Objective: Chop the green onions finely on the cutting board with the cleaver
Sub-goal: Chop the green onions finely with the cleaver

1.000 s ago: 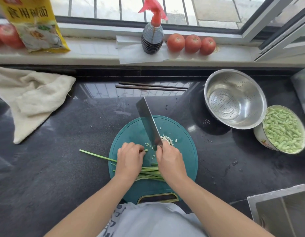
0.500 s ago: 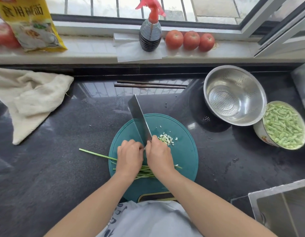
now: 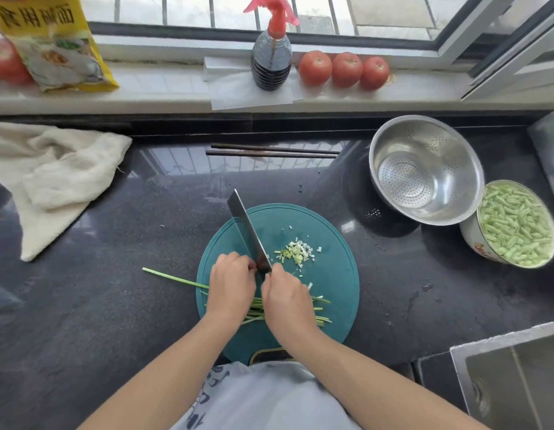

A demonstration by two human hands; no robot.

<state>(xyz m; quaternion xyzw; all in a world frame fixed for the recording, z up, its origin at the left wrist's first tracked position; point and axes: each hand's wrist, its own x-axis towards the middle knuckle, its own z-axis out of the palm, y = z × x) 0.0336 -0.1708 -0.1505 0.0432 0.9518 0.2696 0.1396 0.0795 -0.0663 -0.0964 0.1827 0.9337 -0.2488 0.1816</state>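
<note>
From the head camera, looking down at a dark stone counter [image 3: 98,305] under a window: a round teal cutting board [image 3: 331,283] lies in the middle, right in front of the person. Across its near half lies a bundle of green onions [image 3: 257,308], stalks running left to right, with one thin stalk reaching off the board's left edge onto the counter. The left hand [image 3: 230,285] is curled over the bundle, fingertips tucked under and pressing the stalks down. The right hand [image 3: 286,297] is wrapped round the handle of the cleaver [image 3: 249,232] — the handle itself is hidden in the fist. The blade points away from the person and leans a little left, its edge down on the board just beside the left hand's knuckles. To the right of the blade sits a small heap of chopped onion bits [image 3: 295,252], white and pale green, with a few stray bits scattered around it.

Further back, a pair of dark chopsticks [image 3: 272,151] lies flat on the counter. At right stands a steel colander [image 3: 426,169], and touching its rim a white bowl [image 3: 474,240] filled with cut green beans [image 3: 516,223]. A cream cloth [image 3: 55,178] is crumpled at left. On the sill — a dark spray bottle [image 3: 271,60] with a red trigger, three tomatoes [image 3: 345,69] in a row, and a yellow food packet [image 3: 49,41]. A steel sink [image 3: 514,380] corner shows at lower right
</note>
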